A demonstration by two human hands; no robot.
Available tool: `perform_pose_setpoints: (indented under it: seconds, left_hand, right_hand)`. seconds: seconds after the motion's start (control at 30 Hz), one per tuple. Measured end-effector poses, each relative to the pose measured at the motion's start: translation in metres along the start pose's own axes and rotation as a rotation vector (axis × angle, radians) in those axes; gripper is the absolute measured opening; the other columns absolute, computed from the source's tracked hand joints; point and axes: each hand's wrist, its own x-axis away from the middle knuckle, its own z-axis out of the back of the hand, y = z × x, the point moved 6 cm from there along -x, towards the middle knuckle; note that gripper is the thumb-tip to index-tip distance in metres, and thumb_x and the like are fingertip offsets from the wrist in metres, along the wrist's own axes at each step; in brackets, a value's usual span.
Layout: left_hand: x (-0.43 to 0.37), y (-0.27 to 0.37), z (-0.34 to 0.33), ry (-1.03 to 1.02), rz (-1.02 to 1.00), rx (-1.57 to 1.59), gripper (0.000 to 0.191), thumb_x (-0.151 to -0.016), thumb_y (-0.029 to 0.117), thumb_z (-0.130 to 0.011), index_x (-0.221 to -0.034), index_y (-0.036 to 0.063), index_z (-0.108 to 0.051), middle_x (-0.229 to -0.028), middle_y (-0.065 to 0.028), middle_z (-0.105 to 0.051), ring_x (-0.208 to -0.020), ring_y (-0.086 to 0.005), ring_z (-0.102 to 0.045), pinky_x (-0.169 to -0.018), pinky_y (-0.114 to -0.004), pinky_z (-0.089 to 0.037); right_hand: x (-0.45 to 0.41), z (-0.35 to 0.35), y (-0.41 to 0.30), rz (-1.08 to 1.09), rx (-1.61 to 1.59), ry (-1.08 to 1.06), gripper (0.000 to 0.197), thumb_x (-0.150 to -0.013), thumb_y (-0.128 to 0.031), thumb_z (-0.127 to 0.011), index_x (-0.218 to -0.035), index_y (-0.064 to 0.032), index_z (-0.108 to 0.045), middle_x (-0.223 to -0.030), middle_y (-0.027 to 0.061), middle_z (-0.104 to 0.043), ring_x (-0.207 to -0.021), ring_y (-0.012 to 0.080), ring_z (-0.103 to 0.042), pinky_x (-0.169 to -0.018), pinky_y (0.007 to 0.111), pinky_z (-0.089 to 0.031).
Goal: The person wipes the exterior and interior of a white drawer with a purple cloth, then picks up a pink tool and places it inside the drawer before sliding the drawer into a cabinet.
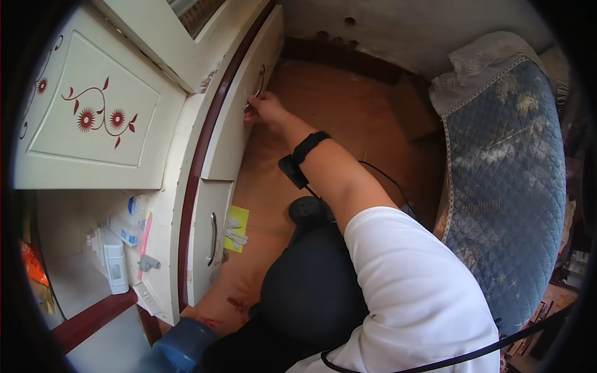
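Note:
My right hand (266, 109) holds the curved metal handle (261, 79) on a white drawer front (228, 130) of the cabinet. A black strap with a small box is on that forearm. My left hand is out of view. Nearer to me, another white front (203, 242) bears a similar metal handle (213, 238). On the floor beside it lie grey-white gloves (236, 233) on a yellow sheet (240, 214). A white plastic bottle (114, 263), a pink stick-like item (147, 233) and a grey plastic pipe fitting (150, 263) are at the left.
A white cabinet door (102, 112) with red flowers is at the upper left. A blue quilted cover (508, 186) lies over a bed or seat at the right. A translucent blue container (186, 345) stands at the lower left. Black cables run beside my arm.

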Motion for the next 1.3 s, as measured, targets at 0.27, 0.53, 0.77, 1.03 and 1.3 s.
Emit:
perform_pose_setpoints:
  seconds: [0.27,0.53,0.77,1.03,1.3]
  left_hand:
    - [0.074,-0.09,-0.062,-0.185,0.39,-0.174,0.028,-0.086,0.026,-0.044,-0.103,0.0039,-0.049,-0.099,-0.0096,-0.051,-0.087,-0.0197,-0.051,-0.069,-0.033,-0.045]
    - [0.087,-0.105,-0.063,-0.239,0.442,-0.234,0.027,-0.085,0.024,-0.044,-0.101,0.0032,-0.049,-0.098,-0.0101,-0.051,-0.086,-0.0198,-0.051,-0.069,-0.032,-0.045]
    - [0.095,-0.114,-0.074,-0.276,0.47,-0.26,0.026,-0.085,0.023,-0.043,-0.099,0.0026,-0.049,-0.096,-0.0105,-0.051,-0.085,-0.02,-0.051,-0.069,-0.032,-0.045]
    - [0.096,-0.119,-0.079,-0.309,0.481,-0.307,0.025,-0.085,0.022,-0.043,-0.098,0.0019,-0.049,-0.095,-0.011,-0.051,-0.084,-0.0201,-0.051,-0.069,-0.032,-0.044]
    - [0.097,-0.122,-0.085,-0.337,0.489,-0.325,0.024,-0.085,0.021,-0.042,-0.096,0.0012,-0.049,-0.093,-0.0115,-0.051,-0.082,-0.0203,-0.051,-0.069,-0.032,-0.044]
  right_hand:
    - [0.022,0.028,-0.003,0.01,-0.036,-0.001,0.026,-0.085,-0.014,-0.051,-0.101,0.0039,-0.041,-0.086,0.016,-0.055,-0.067,0.0231,-0.059,-0.06,0.033,-0.055]
    - [0.038,0.056,-0.008,0.063,-0.02,-0.038,0.027,-0.086,-0.016,-0.052,-0.102,0.005,-0.045,-0.089,0.0149,-0.054,-0.076,0.023,-0.059,-0.069,0.032,-0.054]
    - [-0.012,0.013,0.011,0.008,0.007,-0.052,0.037,-0.084,-0.015,-0.05,-0.116,-0.0018,-0.037,-0.091,0.0147,-0.055,-0.076,0.0239,-0.057,-0.06,0.032,-0.052]
    - [-0.027,-0.007,0.019,0.122,-0.119,-0.08,0.017,-0.087,-0.015,-0.047,-0.094,0.0007,-0.047,-0.073,0.0104,-0.055,-0.057,0.0207,-0.055,-0.051,0.033,-0.053]
    - [-0.03,0.0,0.017,0.117,0.006,-0.126,0.018,-0.086,-0.015,-0.049,-0.092,0.0018,-0.047,-0.073,0.0115,-0.056,-0.057,0.0199,-0.056,-0.049,0.03,-0.053]
